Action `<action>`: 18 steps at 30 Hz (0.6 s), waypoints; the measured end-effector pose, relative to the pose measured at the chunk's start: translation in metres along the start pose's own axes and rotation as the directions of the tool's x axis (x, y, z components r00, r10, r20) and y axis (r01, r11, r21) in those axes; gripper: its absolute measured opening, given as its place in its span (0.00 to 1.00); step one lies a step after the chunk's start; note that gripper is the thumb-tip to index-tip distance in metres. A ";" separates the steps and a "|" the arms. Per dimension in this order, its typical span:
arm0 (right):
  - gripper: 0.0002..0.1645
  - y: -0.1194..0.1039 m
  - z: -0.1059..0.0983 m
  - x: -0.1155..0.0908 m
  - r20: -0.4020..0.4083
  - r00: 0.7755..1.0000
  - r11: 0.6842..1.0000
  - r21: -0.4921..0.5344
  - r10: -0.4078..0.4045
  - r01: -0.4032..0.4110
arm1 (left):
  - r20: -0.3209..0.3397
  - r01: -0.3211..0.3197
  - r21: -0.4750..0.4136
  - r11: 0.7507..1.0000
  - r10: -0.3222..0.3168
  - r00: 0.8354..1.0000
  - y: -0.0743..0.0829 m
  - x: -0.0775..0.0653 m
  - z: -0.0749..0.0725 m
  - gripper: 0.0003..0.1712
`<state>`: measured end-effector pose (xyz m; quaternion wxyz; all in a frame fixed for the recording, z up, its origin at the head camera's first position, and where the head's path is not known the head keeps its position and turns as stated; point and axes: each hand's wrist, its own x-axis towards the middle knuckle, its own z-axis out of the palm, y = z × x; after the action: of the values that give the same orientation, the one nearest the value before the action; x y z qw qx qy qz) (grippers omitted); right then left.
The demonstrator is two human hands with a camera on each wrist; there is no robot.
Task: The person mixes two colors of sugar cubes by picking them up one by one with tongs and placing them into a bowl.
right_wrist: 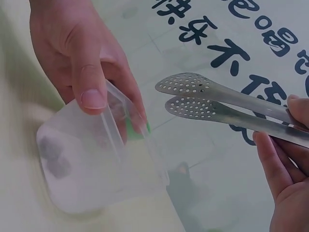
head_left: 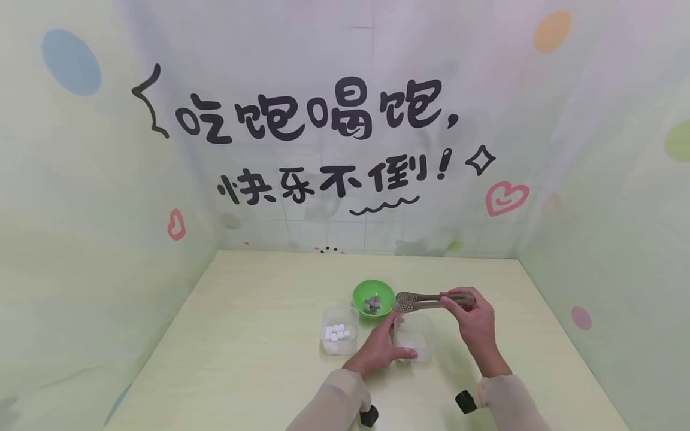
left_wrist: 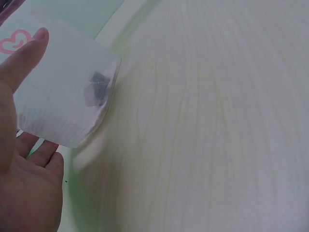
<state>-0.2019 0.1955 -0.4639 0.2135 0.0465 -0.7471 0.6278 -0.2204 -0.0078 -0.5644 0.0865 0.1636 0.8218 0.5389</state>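
Observation:
My left hand [head_left: 377, 347] grips a clear plastic container [head_left: 423, 344], the thumb on its near side and the fingers round the far side. Through its wall, small dark grey pieces [right_wrist: 57, 159] show at the bottom in the right wrist view. In my right hand [head_left: 477, 320] is a pair of metal tongs [right_wrist: 190, 84] with perforated ends, held over the container's far side. The tong tips are slightly apart, with nothing between them. Just beyond the left hand, a green bowl [head_left: 372, 284] holds several grey cubes [head_left: 371, 305].
Left of the hands stands another clear container [head_left: 338, 349] with several white cubes [head_left: 336, 331] in it. The pale wooden table [head_left: 259, 323] meets a printed backdrop [head_left: 345, 233] at the back and on both sides.

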 end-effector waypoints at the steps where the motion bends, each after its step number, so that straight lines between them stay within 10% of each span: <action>1: 0.13 -0.003 -0.002 -0.002 0.010 1.000 1.000 -0.009 -0.004 0.004 | 0.000 0.000 0.000 1.000 0.000 1.000 0.000 0.000 0.000 0.57; 18: 0.11 0.003 -0.020 -0.017 0.082 0.996 0.993 -0.114 0.030 -0.020 | 0.006 -0.016 -0.029 0.999 0.016 1.000 0.001 -0.001 -0.001 0.51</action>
<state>-0.1822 0.2114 -0.4705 0.1766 0.0511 -0.7902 0.5847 -0.2196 -0.0090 -0.5626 0.0868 0.1705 0.8125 0.5507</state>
